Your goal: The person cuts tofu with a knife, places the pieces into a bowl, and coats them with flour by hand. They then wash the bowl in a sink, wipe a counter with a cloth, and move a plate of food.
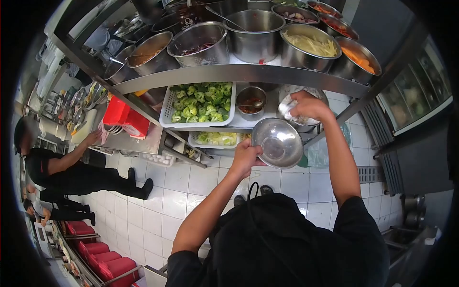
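My left hand [246,159] grips the rim of a shiny metal bowl [277,144], tilted so that its inside faces me. No food shows in it. My right hand [310,106] reaches over a round metal container [321,98] on the middle shelf, fingers curled down at something white [287,106] that I cannot make out. To the left of it on the same shelf stand a small metal pot [251,101] with reddish-brown contents and a spoon, and a white basket [165,107] of broccoli florets [201,104].
Metal pots of cut food, including pale yellow strips [311,44] and orange slices [356,57], line the upper shelf [239,72]. Below is a basket of pale green vegetables [216,138]. A red scale-like device [125,118] and a co-worker [57,162] are at left.
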Motion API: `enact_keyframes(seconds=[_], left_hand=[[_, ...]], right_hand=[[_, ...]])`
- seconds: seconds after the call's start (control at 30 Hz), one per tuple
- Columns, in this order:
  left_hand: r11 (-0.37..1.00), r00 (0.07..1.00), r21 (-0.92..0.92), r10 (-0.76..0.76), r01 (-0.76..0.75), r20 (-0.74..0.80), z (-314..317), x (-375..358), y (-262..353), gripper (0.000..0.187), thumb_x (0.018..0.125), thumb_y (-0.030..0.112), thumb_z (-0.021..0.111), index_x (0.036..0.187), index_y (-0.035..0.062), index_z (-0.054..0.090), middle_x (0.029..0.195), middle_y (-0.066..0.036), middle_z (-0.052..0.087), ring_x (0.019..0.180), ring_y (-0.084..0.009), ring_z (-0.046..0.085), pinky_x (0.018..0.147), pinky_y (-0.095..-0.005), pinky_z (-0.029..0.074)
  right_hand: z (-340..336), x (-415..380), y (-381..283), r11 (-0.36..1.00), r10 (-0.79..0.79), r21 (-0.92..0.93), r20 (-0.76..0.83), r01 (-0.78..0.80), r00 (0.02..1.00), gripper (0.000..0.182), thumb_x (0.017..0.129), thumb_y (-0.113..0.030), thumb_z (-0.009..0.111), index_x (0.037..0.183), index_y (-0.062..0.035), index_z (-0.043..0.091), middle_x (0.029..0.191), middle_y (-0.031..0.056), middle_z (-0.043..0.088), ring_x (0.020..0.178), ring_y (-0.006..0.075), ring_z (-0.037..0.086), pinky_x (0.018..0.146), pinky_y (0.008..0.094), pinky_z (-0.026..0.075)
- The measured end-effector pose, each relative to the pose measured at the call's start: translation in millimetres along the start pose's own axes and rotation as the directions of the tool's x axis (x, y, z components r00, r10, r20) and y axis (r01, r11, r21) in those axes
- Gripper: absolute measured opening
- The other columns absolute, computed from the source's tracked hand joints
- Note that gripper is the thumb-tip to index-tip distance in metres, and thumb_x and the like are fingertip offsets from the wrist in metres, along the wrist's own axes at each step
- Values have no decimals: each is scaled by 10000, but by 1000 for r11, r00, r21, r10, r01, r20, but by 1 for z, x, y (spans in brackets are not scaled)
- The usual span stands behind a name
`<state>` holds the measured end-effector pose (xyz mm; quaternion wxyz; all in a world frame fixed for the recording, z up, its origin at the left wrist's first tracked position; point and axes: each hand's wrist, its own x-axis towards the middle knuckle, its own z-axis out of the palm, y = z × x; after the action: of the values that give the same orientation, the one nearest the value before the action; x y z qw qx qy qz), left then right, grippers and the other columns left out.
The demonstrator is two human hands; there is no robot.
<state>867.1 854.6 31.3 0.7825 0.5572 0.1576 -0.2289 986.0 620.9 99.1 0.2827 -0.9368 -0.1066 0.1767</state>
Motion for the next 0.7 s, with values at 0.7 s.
enact_keyframes(seconds=[0.7], left_hand=[[993, 993, -7, 114, -115, -44, -25, -11, -24, 213, 701, 37, 550, 899, -37, 567, 776, -121, 595, 606, -238, 638, 459, -349, 565]], right_hand=[[34, 130, 112, 971, -84, -229, -59, 68, 995, 485, 699, -275, 609, 1094, 2, 561, 1140, 222, 561, 1034, 347, 548, 868, 380, 423]])
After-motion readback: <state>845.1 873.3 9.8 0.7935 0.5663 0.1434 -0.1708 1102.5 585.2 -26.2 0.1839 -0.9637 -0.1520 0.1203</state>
